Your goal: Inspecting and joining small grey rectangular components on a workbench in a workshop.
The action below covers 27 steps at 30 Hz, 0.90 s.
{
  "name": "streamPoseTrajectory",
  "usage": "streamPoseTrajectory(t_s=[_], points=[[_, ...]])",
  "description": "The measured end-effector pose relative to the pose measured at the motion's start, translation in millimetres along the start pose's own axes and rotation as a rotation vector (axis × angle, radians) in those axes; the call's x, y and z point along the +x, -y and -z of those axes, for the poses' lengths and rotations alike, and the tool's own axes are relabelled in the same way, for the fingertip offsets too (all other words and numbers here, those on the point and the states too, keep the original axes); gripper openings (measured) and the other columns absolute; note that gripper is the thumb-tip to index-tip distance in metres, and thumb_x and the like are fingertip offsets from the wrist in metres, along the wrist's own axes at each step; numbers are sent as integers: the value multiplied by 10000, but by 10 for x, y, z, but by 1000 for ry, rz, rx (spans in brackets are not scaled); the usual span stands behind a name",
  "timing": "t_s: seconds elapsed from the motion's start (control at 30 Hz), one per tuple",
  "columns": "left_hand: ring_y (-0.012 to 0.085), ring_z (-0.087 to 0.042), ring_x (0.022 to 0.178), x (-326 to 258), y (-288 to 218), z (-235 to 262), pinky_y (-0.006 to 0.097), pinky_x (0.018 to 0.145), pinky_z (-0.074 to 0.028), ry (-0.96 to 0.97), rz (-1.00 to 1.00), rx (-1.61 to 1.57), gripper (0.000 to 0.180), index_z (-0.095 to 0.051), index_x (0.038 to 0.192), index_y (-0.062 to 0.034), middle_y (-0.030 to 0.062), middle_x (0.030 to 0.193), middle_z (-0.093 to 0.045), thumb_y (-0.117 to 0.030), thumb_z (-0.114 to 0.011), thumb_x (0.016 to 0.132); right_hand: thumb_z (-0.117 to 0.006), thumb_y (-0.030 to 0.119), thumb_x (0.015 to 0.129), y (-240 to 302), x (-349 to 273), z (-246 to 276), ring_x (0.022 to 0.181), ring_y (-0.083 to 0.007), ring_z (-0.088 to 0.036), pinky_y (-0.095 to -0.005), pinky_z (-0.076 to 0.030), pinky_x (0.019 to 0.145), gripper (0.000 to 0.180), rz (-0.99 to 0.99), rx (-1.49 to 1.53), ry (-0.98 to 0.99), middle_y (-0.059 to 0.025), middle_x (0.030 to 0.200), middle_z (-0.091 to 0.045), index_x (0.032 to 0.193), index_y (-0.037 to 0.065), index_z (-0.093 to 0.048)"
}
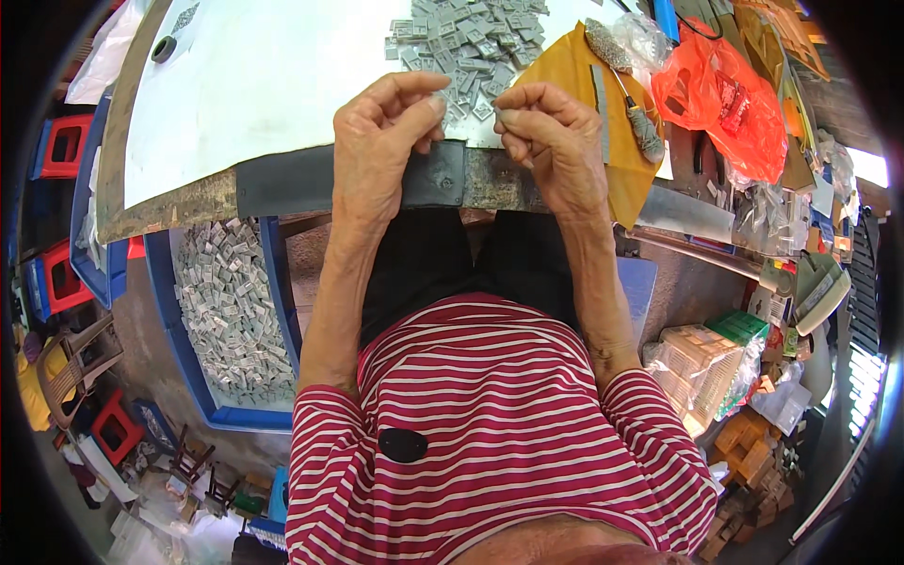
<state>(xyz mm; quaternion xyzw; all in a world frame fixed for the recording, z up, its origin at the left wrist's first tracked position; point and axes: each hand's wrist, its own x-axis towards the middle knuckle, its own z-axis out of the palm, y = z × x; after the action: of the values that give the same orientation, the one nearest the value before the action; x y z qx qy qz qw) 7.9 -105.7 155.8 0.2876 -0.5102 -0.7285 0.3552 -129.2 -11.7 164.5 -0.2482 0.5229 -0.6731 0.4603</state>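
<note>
Upper centre, below heaped grey rectangular parts [463,36]: my right hand [562,141] pinches a small grey piece [500,114]; my left hand [377,141] curls, its contents I cannot tell.

Left hand [379,132] and right hand [557,139] near heaped grey pieces [476,40]

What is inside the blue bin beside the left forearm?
Many small grey pieces lie loosely piled in the blue bin. Top ones cover any beneath, and the table hides the bin's far end.
</note>
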Motion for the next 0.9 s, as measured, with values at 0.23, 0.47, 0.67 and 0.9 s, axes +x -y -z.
streamPoseTrajectory(t_s=[0.23,0.47,0.67,0.9], points=[[49,-524,548,-12,70,-37,151,484,-395,27,58,-83,178,-591,934,49,50,695,-600,-36,-577,779,-567,0,737,2,-5,-10,500,-64,-493,-165,-377,451,135,-4,60,7,-73,677,-587,863,-46,-586],[77,-546,590,-39,112,-45,166,506,-403,25,45,-23,183,-584,963,43,59,717,-600,-55,-574,809,-571,2,738,-27,-24,-4,504,-62,-494,-163,-368,450,137,-12,58,3,-66,670,-587,865,-46,-585],[83,-550,596,-63,125,-92,171,521,-410,31,-1,40,170,-584,958,44,66,721,-606,-35,-567,809,-580,15,742,-44,-39,-1,497,-60,-491,-161,-353,443,133,7,-23,-7,-48,655,-581,862,-41,-587],[55,-551,620,-93,166,-135,158,530,-427,67,-24,-1,108,-542,905,24,36,756,-584,-16,-557,806,-591,22,750,-48,-35,6,498,-57,-492,-158,-355,446,129,40,21,-10,-45,655,-578,864,-39,-589]])
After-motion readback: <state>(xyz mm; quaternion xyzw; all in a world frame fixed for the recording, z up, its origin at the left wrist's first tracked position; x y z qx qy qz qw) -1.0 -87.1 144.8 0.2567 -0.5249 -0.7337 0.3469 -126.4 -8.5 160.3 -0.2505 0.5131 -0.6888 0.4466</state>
